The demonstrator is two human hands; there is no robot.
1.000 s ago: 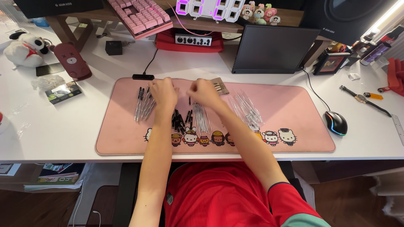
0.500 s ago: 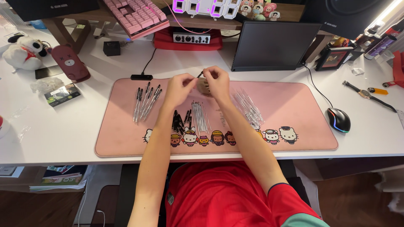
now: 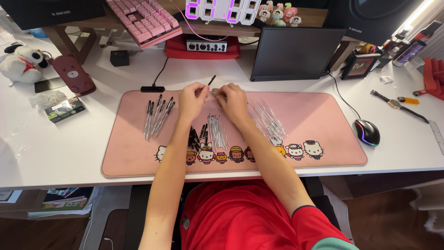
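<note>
My left hand (image 3: 192, 98) and my right hand (image 3: 231, 100) are close together over the far middle of a pink desk mat (image 3: 323, 134). Between them they hold a slim pen (image 3: 211, 81) whose dark tip sticks up and away. The left fingers pinch it near the tip, the right fingers close on its other end. Finished pens (image 3: 157, 118) lie in a row left of my left hand. Thin refills (image 3: 216, 130) and black caps (image 3: 195, 138) lie just below my hands. Clear pen barrels (image 3: 269, 121) are piled to the right.
A black mouse (image 3: 367, 132) sits right of the mat, a wristwatch (image 3: 393, 103) further right. Behind the mat stand a dark tablet screen (image 3: 296, 53), a red box (image 3: 203, 46), a pink keyboard (image 3: 145, 21) and a digital clock (image 3: 222, 10). A plush toy (image 3: 21, 60) lies far left.
Both hands rose from the piles on the mat and came together at its far edge, now holding a pen between them; the view has also shifted slightly.
</note>
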